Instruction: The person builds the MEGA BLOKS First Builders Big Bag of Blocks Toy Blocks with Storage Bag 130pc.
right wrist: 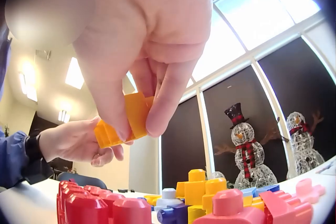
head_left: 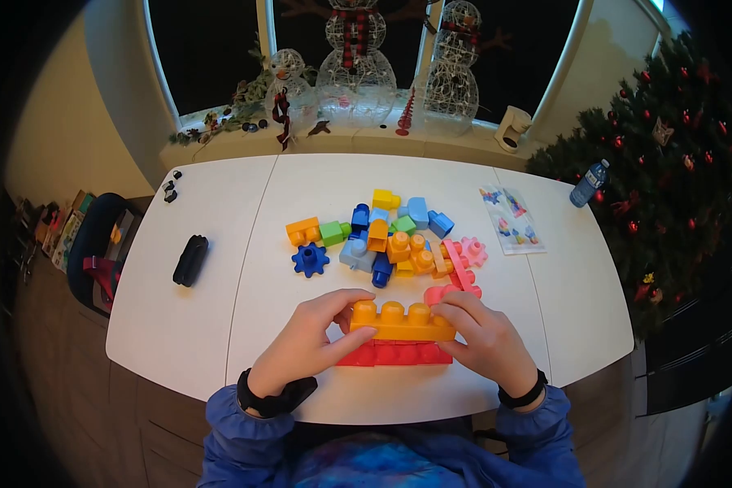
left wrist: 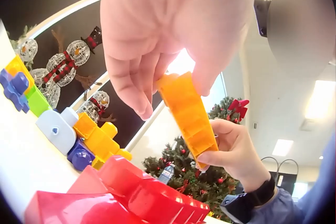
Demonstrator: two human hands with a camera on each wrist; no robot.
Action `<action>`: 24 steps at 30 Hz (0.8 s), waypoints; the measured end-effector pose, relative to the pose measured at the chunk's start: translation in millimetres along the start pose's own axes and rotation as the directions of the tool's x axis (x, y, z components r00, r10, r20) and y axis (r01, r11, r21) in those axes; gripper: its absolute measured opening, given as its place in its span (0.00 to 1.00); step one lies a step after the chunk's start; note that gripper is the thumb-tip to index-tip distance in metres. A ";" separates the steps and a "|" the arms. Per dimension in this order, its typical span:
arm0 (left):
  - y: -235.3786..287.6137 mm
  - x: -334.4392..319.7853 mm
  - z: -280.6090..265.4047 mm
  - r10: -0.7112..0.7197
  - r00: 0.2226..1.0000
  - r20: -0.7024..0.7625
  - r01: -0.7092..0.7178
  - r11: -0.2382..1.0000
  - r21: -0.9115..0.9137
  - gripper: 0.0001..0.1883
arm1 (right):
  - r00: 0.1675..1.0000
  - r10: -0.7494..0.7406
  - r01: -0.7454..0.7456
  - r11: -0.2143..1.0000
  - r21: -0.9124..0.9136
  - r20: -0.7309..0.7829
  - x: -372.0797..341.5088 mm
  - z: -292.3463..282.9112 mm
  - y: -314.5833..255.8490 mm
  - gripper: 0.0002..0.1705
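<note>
A long orange toy building block (head_left: 403, 328) with a row of round studs is held level between both hands. The left hand (head_left: 307, 337) pinches its left end between thumb and fingers. At the other end, the right hand (head_left: 490, 337) grips it the same way. The block's hollow underside (left wrist: 188, 113) shows in the left wrist view. Below it, red building blocks (head_left: 394, 354) stand on the white table (head_left: 285, 398), studs up, and both wrist views show a gap between them and the orange block. A pink block (head_left: 437, 294) lies just beyond the right fingers.
Beyond the hands is a loose pile of colored blocks, with a blue gear piece (head_left: 309, 259) and a pink gear piece (head_left: 472, 251). A picture sheet (head_left: 512, 221) and a water bottle (head_left: 589, 184) are at right, a black case (head_left: 190, 260) at left.
</note>
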State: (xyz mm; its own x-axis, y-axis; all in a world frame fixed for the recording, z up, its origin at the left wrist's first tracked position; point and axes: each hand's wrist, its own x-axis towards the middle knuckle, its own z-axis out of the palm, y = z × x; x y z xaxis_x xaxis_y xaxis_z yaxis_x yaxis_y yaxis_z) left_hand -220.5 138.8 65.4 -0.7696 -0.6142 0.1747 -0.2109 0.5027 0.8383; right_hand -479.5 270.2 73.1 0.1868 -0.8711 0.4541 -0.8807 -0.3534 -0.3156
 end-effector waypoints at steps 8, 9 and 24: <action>-10.9 -4.2 13.5 0.042 0.999 -0.028 -0.041 0.999 0.023 0.20 | 0.979 0.188 -0.206 0.909 0.364 0.083 -7.4 11.6 15.9 0.20; -11.3 -4.4 14.6 0.046 0.999 -0.023 -0.046 0.998 0.041 0.20 | 0.980 0.182 -0.197 0.914 0.354 0.076 -7.8 12.2 15.1 0.19; -23.3 -10.8 17.3 0.093 0.995 0.024 -0.096 0.983 0.159 0.18 | 0.986 0.145 -0.166 0.925 0.341 0.087 -14.4 20.2 13.4 0.17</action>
State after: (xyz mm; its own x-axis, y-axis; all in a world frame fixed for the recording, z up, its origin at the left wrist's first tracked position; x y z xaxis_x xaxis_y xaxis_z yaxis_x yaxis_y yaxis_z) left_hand -217.7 144.2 35.0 -0.8001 -0.5498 0.2399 -0.2293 0.6498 0.7247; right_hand -485.2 271.1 45.5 0.0945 -0.9396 0.3290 -0.6976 -0.2983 -0.6515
